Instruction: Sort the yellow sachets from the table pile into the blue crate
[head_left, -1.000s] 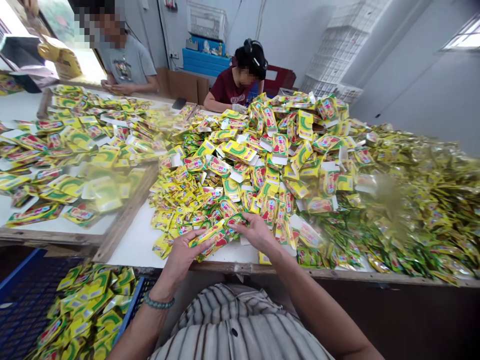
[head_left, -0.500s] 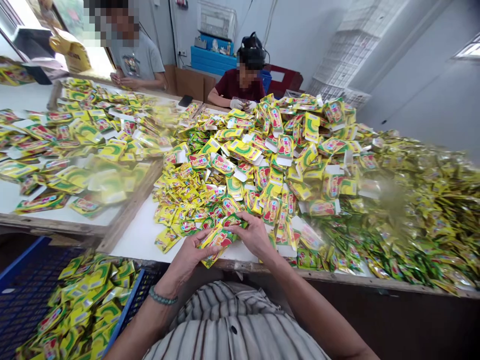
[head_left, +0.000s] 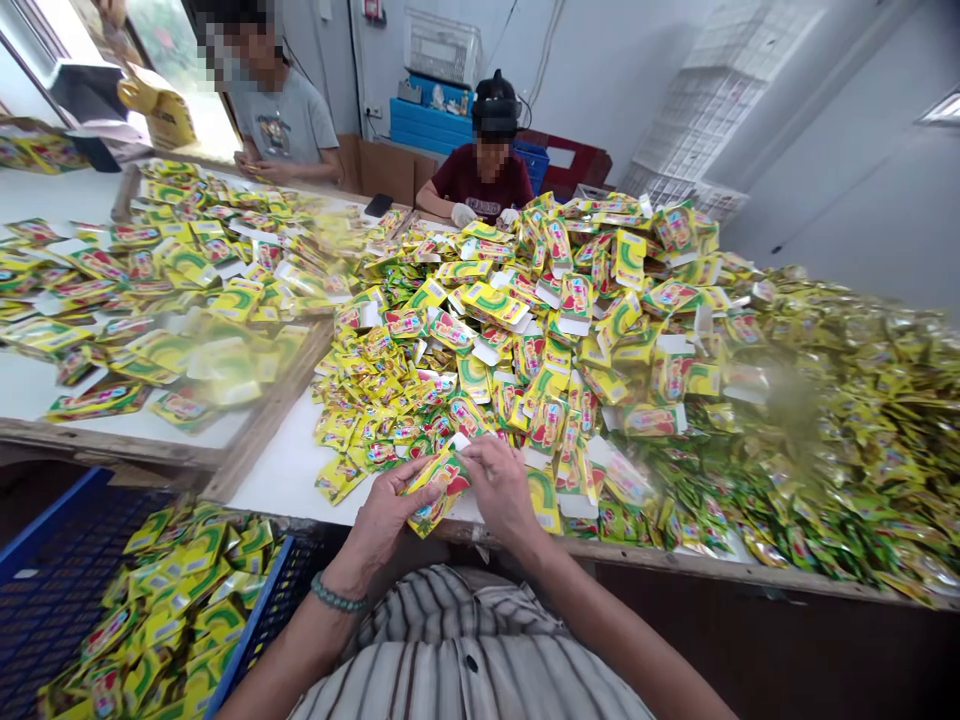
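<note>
White table [head_left: 274, 472], heaped with boxes [head_left: 495, 303]; one box [head_left: 433, 508] grasped by left hand [head_left: 384, 515], far end pinched by right hand [head_left: 502, 490].

Two hands [head_left: 386, 510] hold one box [head_left: 437, 507] at the table [head_left: 289, 465]; beyond it, two people [head_left: 484, 180]; below, one crate [head_left: 56, 555]; on it, uncountable boxes [head_left: 576, 298], sachets [head_left: 885, 420].

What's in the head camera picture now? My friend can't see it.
A person's left hand holds a yellow-and-green carton, the right hand at its upper end. Two other people are beyond a table heaped with cartons and packets; a filled blue crate is lower left.
</note>
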